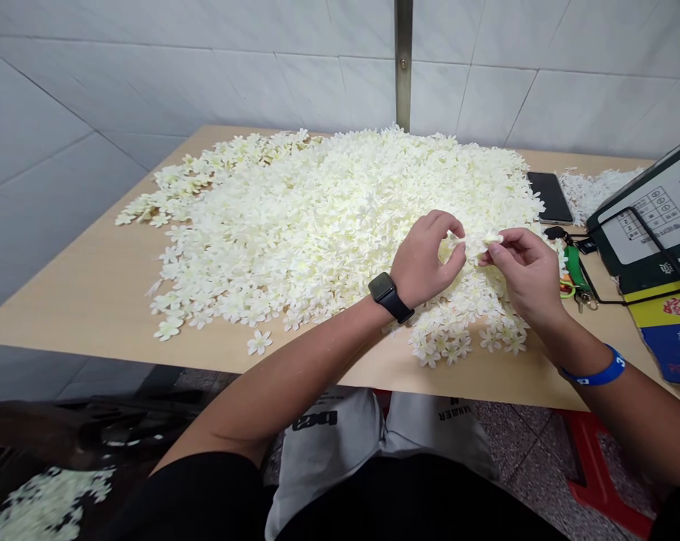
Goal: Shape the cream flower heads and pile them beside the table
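Note:
A broad heap of cream-white artificial flowers (317, 203) covers much of the wooden table. Over the heap's right part, my right hand (528, 274) pinches a small white artificial flower (491, 240) between thumb and fingertips. Just to the left of it hovers my left hand (427, 259), a black watch on its wrist. Its thumb and index finger curve toward each other with a gap between them, and nothing shows in that gap. Loose flowers (441, 342) lie below both hands, near the front edge.
At the right are a black phone (549, 197), a pile of white bits (593, 191), keys with a green tag (575, 270), and a printed box (655, 225) with a black wire frame. A tiled wall (261, 83) closes the back. A red stool (604, 473) stands below.

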`<state>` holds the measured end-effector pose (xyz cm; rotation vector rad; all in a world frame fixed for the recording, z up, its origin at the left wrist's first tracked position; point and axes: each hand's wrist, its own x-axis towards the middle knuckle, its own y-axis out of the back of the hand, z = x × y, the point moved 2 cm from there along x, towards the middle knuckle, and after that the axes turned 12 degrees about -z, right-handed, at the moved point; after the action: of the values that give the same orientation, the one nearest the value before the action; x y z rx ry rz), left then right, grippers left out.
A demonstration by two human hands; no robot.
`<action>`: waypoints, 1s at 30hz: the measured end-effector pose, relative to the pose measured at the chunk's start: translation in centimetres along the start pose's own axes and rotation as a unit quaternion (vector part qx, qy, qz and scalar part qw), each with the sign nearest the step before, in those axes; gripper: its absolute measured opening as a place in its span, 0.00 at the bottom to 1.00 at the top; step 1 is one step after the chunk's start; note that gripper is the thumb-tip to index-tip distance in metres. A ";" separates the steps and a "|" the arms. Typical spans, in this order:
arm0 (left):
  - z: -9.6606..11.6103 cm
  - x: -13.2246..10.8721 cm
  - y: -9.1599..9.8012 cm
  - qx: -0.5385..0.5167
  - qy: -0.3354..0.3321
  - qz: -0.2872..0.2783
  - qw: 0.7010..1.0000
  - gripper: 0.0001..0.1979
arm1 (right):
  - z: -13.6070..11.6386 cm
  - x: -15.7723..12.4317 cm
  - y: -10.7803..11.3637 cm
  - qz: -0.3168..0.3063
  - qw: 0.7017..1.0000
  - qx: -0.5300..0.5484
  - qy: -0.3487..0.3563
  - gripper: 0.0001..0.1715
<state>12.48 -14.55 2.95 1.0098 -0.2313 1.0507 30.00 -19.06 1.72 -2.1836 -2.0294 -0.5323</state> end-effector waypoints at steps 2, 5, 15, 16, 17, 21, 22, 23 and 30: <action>0.1 -0.1 -0.1 -0.003 -0.013 -0.003 1.000 0.05 | 0.0 0.0 0.0 -0.002 1.000 0.001 0.003 0.12; 0.1 -0.2 -0.4 -0.031 -0.033 -0.001 0.999 0.07 | 0.0 -0.1 -0.2 -0.033 0.999 0.004 0.007 0.13; 0.1 -0.2 -0.1 -0.105 -0.021 0.024 0.994 0.05 | 0.0 -0.4 -0.4 -0.068 0.998 0.019 0.002 0.16; 0.1 -0.1 -0.1 -0.113 -0.017 0.021 0.993 0.05 | 0.0 -0.3 -0.4 -0.070 0.997 0.020 0.001 0.15; 0.1 0.0 0.0 -0.121 -0.013 0.019 0.992 0.05 | 0.0 -0.3 -0.4 -0.072 0.997 0.021 0.001 0.15; 0.0 0.1 0.0 -0.151 0.012 0.012 0.988 0.05 | 0.2 -0.3 -0.2 -0.080 0.996 0.038 -0.006 0.12; -0.1 0.2 0.0 -0.155 0.019 0.010 0.988 0.06 | 0.3 -0.3 -0.2 -0.080 0.996 0.042 -0.007 0.11; -0.1 0.2 0.0 -0.157 0.023 0.009 0.987 0.07 | 0.3 -0.3 -0.1 -0.078 0.996 0.044 -0.008 0.11; -0.5 0.1 -0.1 -0.119 0.032 0.004 0.992 0.15 | 0.4 -0.2 0.0 -0.063 0.998 0.023 -0.008 0.08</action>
<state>12.50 -14.12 2.68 0.7591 -0.3006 1.0341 30.02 -19.10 1.26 -2.0502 -2.1762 -0.4783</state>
